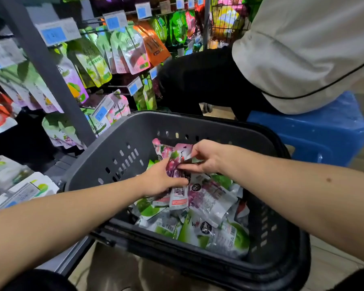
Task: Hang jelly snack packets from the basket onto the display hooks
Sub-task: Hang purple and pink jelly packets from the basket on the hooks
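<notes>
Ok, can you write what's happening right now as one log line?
phase: picking | left hand: grips purple packets | right hand: pinches same packets | basket: holds more packets

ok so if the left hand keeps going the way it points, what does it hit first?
Probably the right hand, which pinches the same purple packets that the left hand grips, just up-right of it. Beyond that comes the basket far wall. Depth is hard to judge.

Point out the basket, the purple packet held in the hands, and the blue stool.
basket (105, 156): head view, on its bare inner left wall.
purple packet (173, 164): head view, on its grape-printed front.
blue stool (303, 122): head view, on its bare blue top.
</notes>
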The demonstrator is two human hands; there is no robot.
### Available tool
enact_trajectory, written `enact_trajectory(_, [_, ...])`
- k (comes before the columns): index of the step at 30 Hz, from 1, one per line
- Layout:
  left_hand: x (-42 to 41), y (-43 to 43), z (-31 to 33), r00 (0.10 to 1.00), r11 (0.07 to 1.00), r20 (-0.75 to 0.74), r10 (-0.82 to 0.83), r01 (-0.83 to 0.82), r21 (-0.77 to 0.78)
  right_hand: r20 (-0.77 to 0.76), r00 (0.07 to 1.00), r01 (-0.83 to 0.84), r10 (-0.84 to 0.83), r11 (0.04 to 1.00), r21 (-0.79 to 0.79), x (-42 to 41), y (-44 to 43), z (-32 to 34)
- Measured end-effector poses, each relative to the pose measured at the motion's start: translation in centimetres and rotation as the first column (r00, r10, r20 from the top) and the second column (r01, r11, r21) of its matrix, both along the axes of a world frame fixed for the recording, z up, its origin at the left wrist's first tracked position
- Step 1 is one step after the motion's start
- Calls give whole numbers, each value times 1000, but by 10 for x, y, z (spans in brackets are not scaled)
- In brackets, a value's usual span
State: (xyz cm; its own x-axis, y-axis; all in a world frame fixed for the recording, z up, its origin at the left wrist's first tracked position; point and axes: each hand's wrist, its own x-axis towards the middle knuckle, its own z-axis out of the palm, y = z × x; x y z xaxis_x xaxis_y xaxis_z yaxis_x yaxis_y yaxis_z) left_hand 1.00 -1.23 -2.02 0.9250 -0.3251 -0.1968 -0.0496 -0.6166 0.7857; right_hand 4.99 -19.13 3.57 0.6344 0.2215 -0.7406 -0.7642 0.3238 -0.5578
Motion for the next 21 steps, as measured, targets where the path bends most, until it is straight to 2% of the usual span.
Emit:
enact_trajectory(4, [-1,1,-2,996,995,-8,86,-86,-51,-36,999,-7,10,996,93,-3,1,2])
enact_trajectory(8, [3,4,-2,975,975,3,221,-221,9,50,975,-218,216,975,36,1,-9,-5])
enact_trajectory(10, [6,7,0,954,954,-9,298,-298,21,89,955,-276,284,956,-96,4,-17,-15])
enact_trajectory(12, [10,11,1,924,926,-53,378,-378,7,137,915,-305,380,872,-383,5,-23,-29])
enact_trajectory(13, [11,12,2,903,906,-78,422,-423,2,142,871,-318,469,761,-565,4,-25,-37])
enact_trajectory(14, [12,13,3,885,888,-93,457,-460,-15,112,802,-334,587,595,-732,3,-27,-47])
enact_trajectory(15, [12,14,4,872,875,-101,479,-483,-23,36,714,-333,700,384,-861,-1,-27,-53])
enact_trajectory(16, [14,15,2,864,867,-97,493,-498,-25,-53,623,-308,780,183,-934,-4,-27,-58])
enact_trajectory(17, [15,16,2,854,856,-95,512,-517,-26,-141,553,-284,821,27,-958,-6,-27,-63])
enact_trajectory(18, [16,17,1,840,842,-93,535,-539,-32,-213,510,-283,833,-71,-956,-7,-27,-70])
enact_trajectory(21, [15,20,3,800,804,-106,591,-595,-7,-371,470,-318,801,-238,-918,-13,-22,-84])
